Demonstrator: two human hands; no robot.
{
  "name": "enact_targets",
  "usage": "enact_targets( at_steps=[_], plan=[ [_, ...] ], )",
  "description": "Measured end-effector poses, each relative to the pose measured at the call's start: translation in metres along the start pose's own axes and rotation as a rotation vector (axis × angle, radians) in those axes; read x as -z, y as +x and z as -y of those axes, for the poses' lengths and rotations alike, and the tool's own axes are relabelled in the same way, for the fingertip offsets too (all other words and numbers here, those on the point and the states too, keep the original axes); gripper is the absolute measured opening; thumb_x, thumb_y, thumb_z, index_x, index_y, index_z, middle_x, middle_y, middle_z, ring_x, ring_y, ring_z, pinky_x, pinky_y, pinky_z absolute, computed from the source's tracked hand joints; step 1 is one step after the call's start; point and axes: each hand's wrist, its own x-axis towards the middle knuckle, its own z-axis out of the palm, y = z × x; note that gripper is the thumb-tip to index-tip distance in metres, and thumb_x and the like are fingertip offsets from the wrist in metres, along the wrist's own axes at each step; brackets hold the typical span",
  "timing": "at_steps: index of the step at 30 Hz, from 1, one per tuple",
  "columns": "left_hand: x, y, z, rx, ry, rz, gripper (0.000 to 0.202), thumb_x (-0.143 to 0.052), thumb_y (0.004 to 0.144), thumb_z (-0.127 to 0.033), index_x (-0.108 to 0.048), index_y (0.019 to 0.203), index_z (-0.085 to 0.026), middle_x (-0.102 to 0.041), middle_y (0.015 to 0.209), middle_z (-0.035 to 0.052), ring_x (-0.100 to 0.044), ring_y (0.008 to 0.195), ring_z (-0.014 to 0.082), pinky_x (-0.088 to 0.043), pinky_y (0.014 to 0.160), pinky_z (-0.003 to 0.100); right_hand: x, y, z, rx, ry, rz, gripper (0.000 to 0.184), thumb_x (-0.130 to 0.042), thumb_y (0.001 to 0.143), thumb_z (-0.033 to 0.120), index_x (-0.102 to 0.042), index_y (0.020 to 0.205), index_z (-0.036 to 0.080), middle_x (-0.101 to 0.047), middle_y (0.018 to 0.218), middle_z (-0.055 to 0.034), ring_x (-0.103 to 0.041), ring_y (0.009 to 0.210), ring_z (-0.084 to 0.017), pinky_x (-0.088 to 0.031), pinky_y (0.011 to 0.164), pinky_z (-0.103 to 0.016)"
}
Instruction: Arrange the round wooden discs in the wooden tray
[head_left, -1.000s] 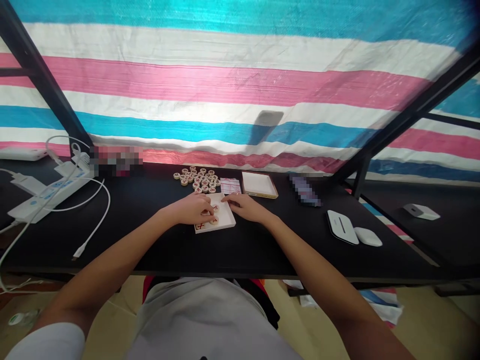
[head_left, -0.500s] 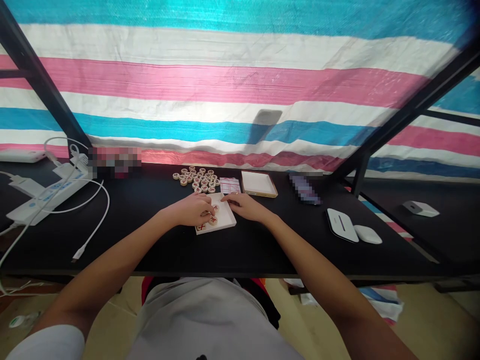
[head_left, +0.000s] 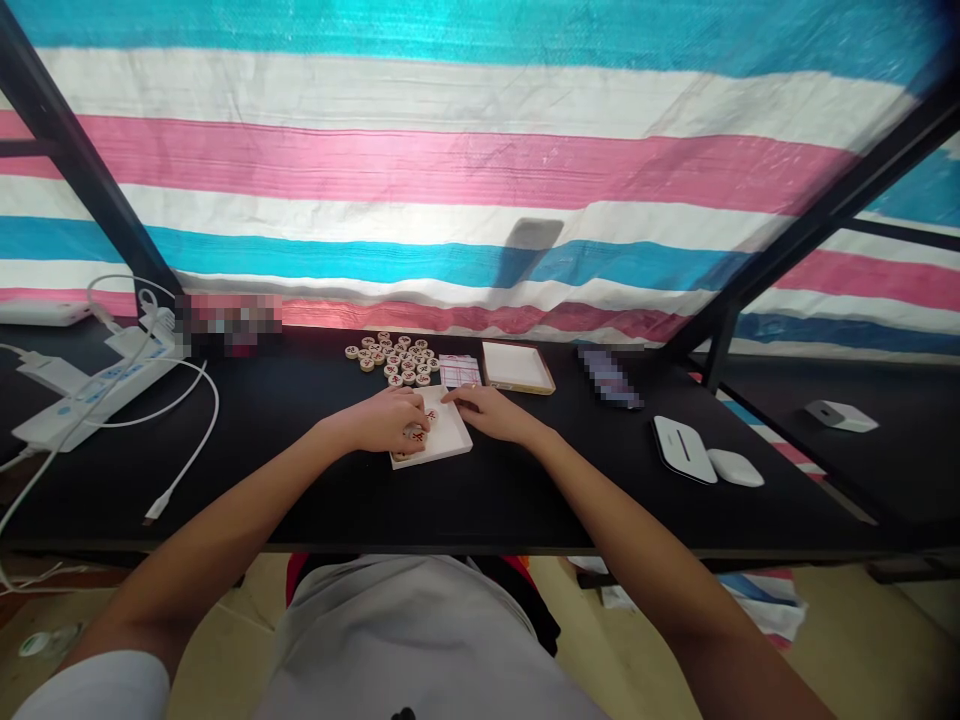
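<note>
The shallow white box lies on the black table in front of me. My left hand reaches in over its left side, thumb and fingers closed around a round xiangqi piece with a red character. Another piece lies just behind it, and part of one shows under the hand at the front left corner. My right hand grips the box at its back right corner, fingertips over the wall. Behind the box, several more xiangqi pieces are spread in a loose cluster.
A folded printed sheet and the other box half lie behind the box. To the right are a blurred phone-like object, a white-topped flat device and a white mouse. A power strip with cables occupies the left.
My left fingers have drawn a piece slightly left and toward the front left corner of the box, now covering most of the piece there. My right hand has stayed put.
</note>
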Motion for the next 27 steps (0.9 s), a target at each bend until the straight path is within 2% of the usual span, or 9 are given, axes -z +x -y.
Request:
enact_targets(
  at_steps=[4, 9, 15, 18, 22, 27],
  plan=[
    [0.001, 0.001, -0.001, -0.018, -0.044, -0.014, 0.023, -0.06, 0.08, -0.032, -0.072, 0.097, -0.022, -0.068, 0.095, 0.0029, -0.058, 0.092, 0.0187, -0.037, 0.087, 0.028, -0.002, 0.0, -0.003, 0.005, 0.0, -0.008, 0.031, -0.046, 0.088, 0.013, -0.065, 0.112, 0.019, -0.061, 0.081, -0.004, -0.054, 0.073, -0.014, -0.042, 0.074, -0.027],
    [0.004, -0.002, -0.005, -0.07, -0.063, 0.006, 0.023, -0.055, 0.085, -0.037, -0.073, 0.084, -0.024, -0.07, 0.084, 0.0012, -0.059, 0.089, 0.0179, -0.037, 0.082, 0.027, -0.003, 0.001, -0.005, 0.01, 0.014, -0.01, 0.031, -0.047, 0.087, 0.012, -0.065, 0.111, 0.019, -0.061, 0.079, -0.0035, -0.054, 0.071, -0.014, -0.042, 0.072, -0.027],
    [0.004, -0.003, -0.007, -0.067, -0.073, -0.018, 0.034, -0.047, 0.089, -0.038, -0.069, 0.071, -0.019, -0.065, 0.065, 0.0022, -0.057, 0.066, 0.0142, -0.038, 0.065, 0.025, -0.002, 0.001, -0.003, 0.013, 0.032, -0.008, 0.031, -0.047, 0.087, 0.014, -0.065, 0.112, 0.018, -0.063, 0.083, -0.0049, -0.055, 0.072, -0.015, -0.043, 0.072, -0.028],
    [0.002, -0.002, -0.007, -0.066, -0.03, -0.019, 0.036, -0.046, 0.09, -0.036, -0.066, 0.066, -0.019, -0.063, 0.061, 0.002, -0.056, 0.064, 0.014, -0.037, 0.063, 0.025, -0.001, 0.001, -0.002, 0.01, 0.034, -0.002, 0.03, -0.046, 0.088, 0.015, -0.065, 0.112, 0.018, -0.062, 0.08, -0.0043, -0.054, 0.07, -0.015, -0.043, 0.071, -0.028],
    [-0.002, 0.0, -0.005, -0.07, 0.04, -0.05, 0.037, -0.044, 0.092, -0.036, -0.066, 0.069, -0.018, -0.064, 0.065, 0.0032, -0.057, 0.067, 0.0148, -0.038, 0.064, 0.026, 0.0, 0.001, -0.001, 0.01, 0.024, -0.005, 0.03, -0.046, 0.087, 0.013, -0.065, 0.111, 0.018, -0.06, 0.078, -0.0036, -0.053, 0.069, -0.014, -0.042, 0.071, -0.027],
    [-0.007, 0.002, 0.004, -0.145, 0.162, -0.166, 0.04, -0.038, 0.096, -0.036, -0.069, 0.08, -0.015, -0.067, 0.087, 0.0066, -0.057, 0.079, 0.016, -0.039, 0.079, 0.029, -0.001, 0.0, -0.002, -0.003, 0.005, 0.001, 0.031, -0.046, 0.087, 0.012, -0.064, 0.112, 0.017, -0.058, 0.077, -0.0032, -0.053, 0.071, -0.014, -0.042, 0.073, -0.028]
  ],
)
